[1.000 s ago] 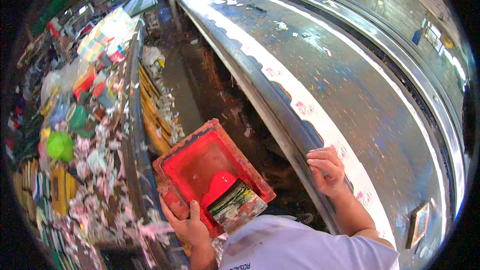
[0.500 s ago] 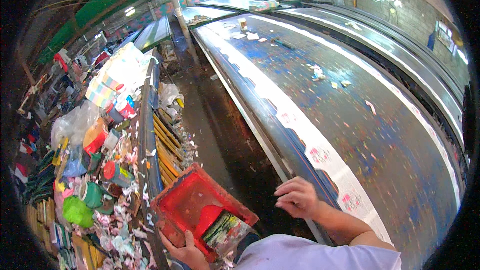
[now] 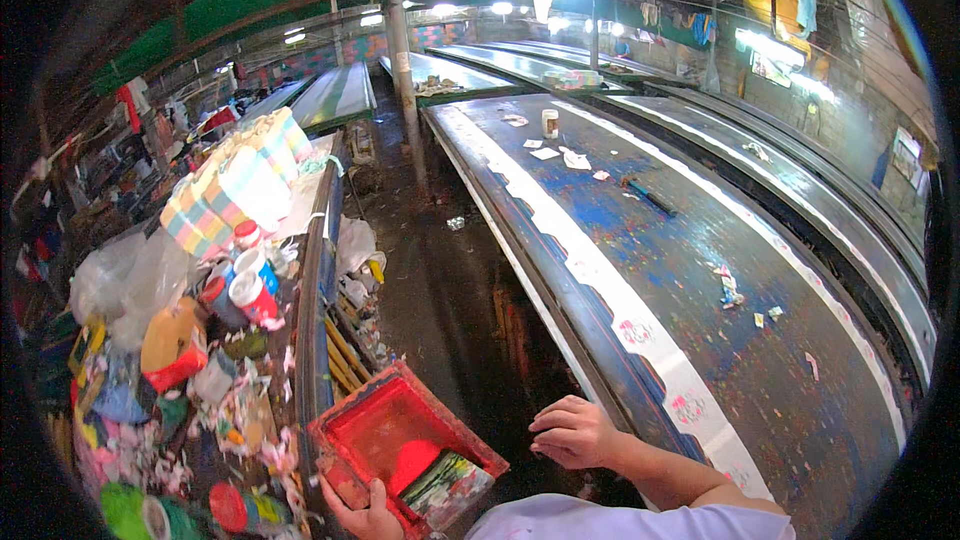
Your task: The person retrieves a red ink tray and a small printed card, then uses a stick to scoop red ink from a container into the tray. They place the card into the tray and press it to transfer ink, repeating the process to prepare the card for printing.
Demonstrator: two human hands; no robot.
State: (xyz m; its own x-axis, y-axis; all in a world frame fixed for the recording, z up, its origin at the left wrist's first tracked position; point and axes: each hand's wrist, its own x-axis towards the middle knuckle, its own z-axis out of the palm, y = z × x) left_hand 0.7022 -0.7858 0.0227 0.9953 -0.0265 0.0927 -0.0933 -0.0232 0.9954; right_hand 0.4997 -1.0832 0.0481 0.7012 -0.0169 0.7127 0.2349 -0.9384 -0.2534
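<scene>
My left hand (image 3: pixel 365 512) grips the near left corner of a red, paint-stained tray (image 3: pixel 462 414), its thumb over the rim. Bright red paint (image 3: pixel 412 460) lies inside. A flat piece smeared with green, black and white (image 3: pixel 447 490) rests in the tray's near right part; its kind is unclear. My right hand (image 3: pixel 575 432) hovers beside the near edge of a long printing table, fingers loosely bent and nothing visible in them. Along that table's left edge runs a white fabric strip (image 3: pixel 590 275) with pink prints and a scalloped border.
The long dark table (image 3: pixel 690 285) carries a jar (image 3: pixel 550 123), paper scraps and a dark-handled tool (image 3: pixel 650 197). A wet aisle (image 3: pixel 440 280) lies between it and a cluttered left bench with paint containers (image 3: pixel 252 297), a plastic bag (image 3: pixel 130 280) and checked cloth (image 3: pixel 235 180). A post (image 3: pixel 402 70) stands ahead.
The view has tilted up, so tables and bench sit lower in the picture. My left hand keeps hold of the tray. My right hand appears slightly lower and further left, its fingers still loosely bent.
</scene>
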